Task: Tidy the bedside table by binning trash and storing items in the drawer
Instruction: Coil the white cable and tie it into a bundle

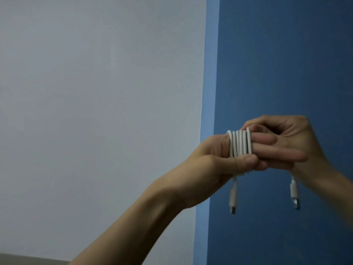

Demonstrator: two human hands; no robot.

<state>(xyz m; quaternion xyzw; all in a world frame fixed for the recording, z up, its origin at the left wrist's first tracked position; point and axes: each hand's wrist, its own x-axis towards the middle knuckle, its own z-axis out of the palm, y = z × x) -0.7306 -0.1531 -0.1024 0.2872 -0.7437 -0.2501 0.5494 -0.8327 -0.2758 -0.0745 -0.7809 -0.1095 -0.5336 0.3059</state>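
Straight ahead of you, a pale grey painted wall point(95, 92) fills the left half of the view and a deep blue painted wall point(286, 54) fills the right. A narrow lighter blue vertical strip point(210, 73) runs between them. Low in the left corner a sliver of dull grey-brown surface point(28, 260) shows, too little to tell what it is.

Your bare left forearm point(143, 217) rises from the bottom edge towards the middle right. Your left grip point(210, 159) is held up in front of the blue wall, with its fingers straight and pointing right. Your right grip point(298, 136) comes in from the right edge, just beside the left one, with its fingers curled back towards the left fingertips.

The white round-cord charging cable point(239, 144) is held in the air between both grips. It is wound in about six neat side-by-side turns around your left fingers. Your left thumb point(246, 161) bends across the lower side of the coil and clamps the turns against the fingers. The curled fingertips of your right grip pinch the outermost turn at the top of the coil.

Two loose ends hang below the hands. A white plug end point(232, 199) dangles under your left thumb. A second white plug end point(295, 197) dangles under your right wrist, blurred. Both show a small metal tip at the bottom.
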